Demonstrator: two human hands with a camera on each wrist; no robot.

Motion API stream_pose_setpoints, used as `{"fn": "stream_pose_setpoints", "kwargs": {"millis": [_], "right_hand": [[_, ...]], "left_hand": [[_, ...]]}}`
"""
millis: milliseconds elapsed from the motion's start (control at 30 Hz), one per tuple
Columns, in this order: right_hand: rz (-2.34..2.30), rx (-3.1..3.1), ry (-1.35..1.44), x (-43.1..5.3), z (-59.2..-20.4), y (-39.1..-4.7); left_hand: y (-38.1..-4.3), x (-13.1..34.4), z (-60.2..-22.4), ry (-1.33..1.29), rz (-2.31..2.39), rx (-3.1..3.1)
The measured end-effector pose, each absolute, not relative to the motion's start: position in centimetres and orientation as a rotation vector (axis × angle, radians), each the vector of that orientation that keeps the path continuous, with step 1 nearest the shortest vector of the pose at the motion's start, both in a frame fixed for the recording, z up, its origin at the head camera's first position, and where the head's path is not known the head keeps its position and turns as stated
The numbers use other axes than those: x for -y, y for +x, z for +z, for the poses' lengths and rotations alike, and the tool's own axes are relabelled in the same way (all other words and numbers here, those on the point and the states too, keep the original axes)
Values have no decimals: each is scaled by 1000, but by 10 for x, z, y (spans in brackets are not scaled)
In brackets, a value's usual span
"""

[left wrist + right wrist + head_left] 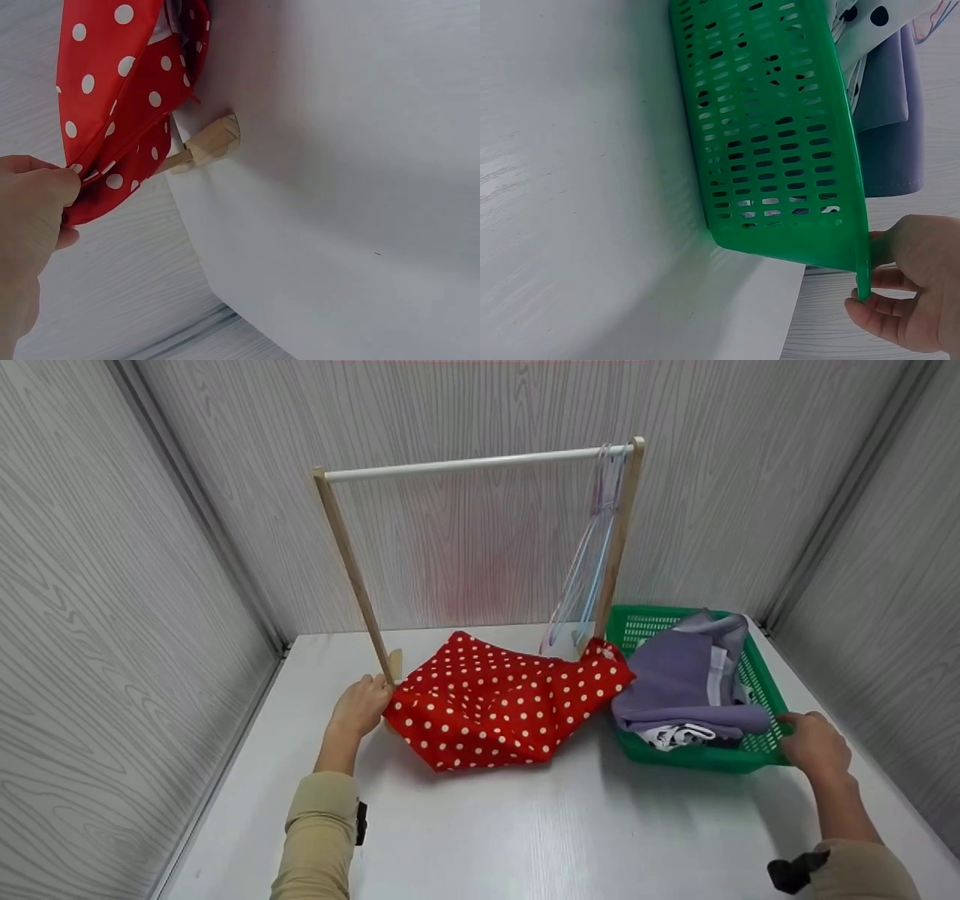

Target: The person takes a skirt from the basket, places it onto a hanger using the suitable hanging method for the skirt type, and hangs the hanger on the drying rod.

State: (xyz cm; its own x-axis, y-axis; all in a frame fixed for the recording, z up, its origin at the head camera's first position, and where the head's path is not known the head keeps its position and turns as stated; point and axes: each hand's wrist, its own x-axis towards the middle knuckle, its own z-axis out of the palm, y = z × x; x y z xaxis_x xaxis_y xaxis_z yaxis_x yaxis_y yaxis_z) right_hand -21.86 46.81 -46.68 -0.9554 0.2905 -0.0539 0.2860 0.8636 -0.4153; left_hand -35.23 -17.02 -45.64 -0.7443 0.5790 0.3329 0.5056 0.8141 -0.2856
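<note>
A red cloth with white dots (495,697) spreads in front of the rack in the head view. Its left corner is pinched between the thumb and fingers of my left hand (361,706), beside the rack's left post. The left wrist view shows the polka-dot cloth (112,90) hanging in folds from that pinch. On the right, my right hand (816,744) grips the near right corner of a green plastic basket (720,761). In the right wrist view, thumb and fingers close round the basket's rim (863,277). Folded purple cloth (667,667) lies in the basket.
A rack with a white bar (480,463) and wooden posts stands at the back. Several thin pastel hangers (592,562) hang at its right end. White cloth with black spots (679,735) shows under the purple fabric. Grained panels (90,607) wall in the white table (540,825).
</note>
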Motion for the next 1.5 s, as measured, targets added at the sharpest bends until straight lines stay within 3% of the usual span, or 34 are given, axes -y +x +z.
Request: {"fn": "stream_pose_setpoints", "kwargs": {"millis": [333, 667, 800, 933, 1100, 1200, 1500], "right_hand": [[645, 3027, -438, -466, -470, -221], [454, 2753, -250, -429, -455, -226], [435, 2496, -77, -393, -435, -224], [404, 2335, 293, -346, -423, -219], [360, 2403, 836, -271, -427, -211], [356, 2491, 999, -225, -432, -212], [444, 2725, 666, -120, -426, -252]], "left_hand": [[-348, 186, -458, -602, 243, 2535], [-343, 175, -448, -400, -284, 2570], [-341, 169, -444, -330, -599, 2648], [-340, 165, -446, -241, -932, 2677], [-336, 152, -444, -186, -1171, 2613], [-334, 136, -433, -202, -1201, 2586], [-329, 79, -398, -409, -984, 2523]]}}
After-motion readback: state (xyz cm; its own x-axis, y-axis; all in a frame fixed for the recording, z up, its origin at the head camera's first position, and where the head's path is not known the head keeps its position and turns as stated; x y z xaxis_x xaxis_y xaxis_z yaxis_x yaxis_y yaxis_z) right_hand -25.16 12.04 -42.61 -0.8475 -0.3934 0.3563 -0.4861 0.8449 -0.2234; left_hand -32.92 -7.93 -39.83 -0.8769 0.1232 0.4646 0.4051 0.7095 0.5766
